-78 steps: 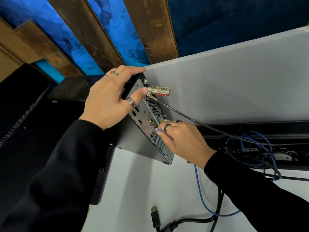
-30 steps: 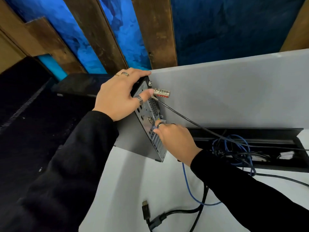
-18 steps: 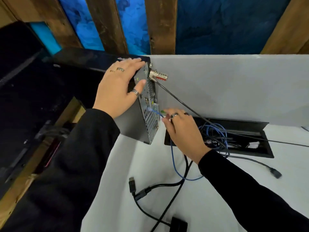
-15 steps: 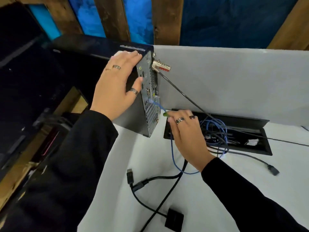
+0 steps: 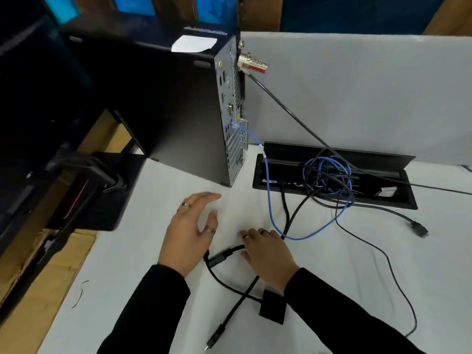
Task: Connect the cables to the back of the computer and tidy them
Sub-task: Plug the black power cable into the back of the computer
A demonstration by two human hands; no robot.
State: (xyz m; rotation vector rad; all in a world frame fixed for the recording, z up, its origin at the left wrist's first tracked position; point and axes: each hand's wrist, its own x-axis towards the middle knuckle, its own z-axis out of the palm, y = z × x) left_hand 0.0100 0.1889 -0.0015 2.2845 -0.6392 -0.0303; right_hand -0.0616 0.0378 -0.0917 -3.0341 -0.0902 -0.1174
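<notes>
The black computer tower (image 5: 184, 111) stands upright on the white table (image 5: 127, 251) with its back panel (image 5: 231, 111) turned to the right. A blue network cable (image 5: 268, 195) is plugged into the panel's lower half and loops down over the table. My left hand (image 5: 190, 231) hovers open over the table in front of the tower and holds nothing. Beside it, my right hand (image 5: 265, 251) grips a black cable (image 5: 222, 256) near its plug, between thumb and fingers.
A combination lock (image 5: 251, 63) hangs from the panel's top, and its cable runs right. An open cable tray (image 5: 332, 180) holds tangled blue and black leads. A black adapter box (image 5: 272, 306) and loose plugs (image 5: 419, 229) lie on the table. A monitor stand (image 5: 84, 190) stands at left.
Both hands left the tower and dropped to the table. The blue cable stays plugged into the back panel. My right hand has taken hold of a black cable.
</notes>
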